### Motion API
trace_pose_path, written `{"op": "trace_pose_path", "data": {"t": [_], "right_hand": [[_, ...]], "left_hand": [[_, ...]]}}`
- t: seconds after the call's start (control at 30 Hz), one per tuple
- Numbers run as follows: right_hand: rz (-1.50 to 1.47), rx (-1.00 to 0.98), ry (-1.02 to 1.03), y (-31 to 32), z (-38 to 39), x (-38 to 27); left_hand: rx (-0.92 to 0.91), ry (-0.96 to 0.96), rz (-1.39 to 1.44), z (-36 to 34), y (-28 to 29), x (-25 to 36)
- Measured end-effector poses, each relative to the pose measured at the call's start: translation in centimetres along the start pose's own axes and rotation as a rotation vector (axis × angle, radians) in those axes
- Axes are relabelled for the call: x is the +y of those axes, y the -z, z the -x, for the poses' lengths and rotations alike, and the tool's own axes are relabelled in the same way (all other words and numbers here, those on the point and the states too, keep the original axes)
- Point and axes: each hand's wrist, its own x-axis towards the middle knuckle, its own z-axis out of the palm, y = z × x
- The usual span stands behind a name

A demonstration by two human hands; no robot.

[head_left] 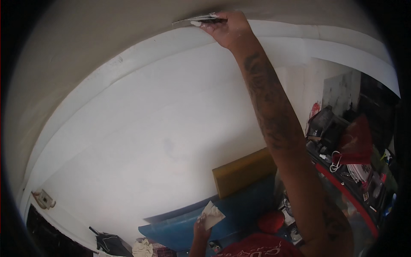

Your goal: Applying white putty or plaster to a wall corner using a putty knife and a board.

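Observation:
My right arm reaches up to the ceiling. Closed around a thin, flat putty knife, my right hand presses the blade flat along the ceiling, just above the white cornice. White paste is smeared on the fingers and on the tool. Low in front of my body, my left hand grips a pale, flat rectangular plate with off-white paste on its face. Part of the left fingers is hidden behind that plate.
A white wall fills the middle. Against it lean a blue panel and a yellow-brown pad. A red round seat stands below. On the right is a cluttered, red-edged table; a black umbrella lies lower left.

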Motion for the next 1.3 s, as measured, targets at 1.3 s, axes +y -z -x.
{"op": "trace_pose_path", "data": {"t": [1.3], "right_hand": [[1.570, 0.638, -0.528, 38.5, 55.2, 3.3]], "left_hand": [[-0.692, -0.199, 0.123, -4.4, -9.8, 1.5]]}}
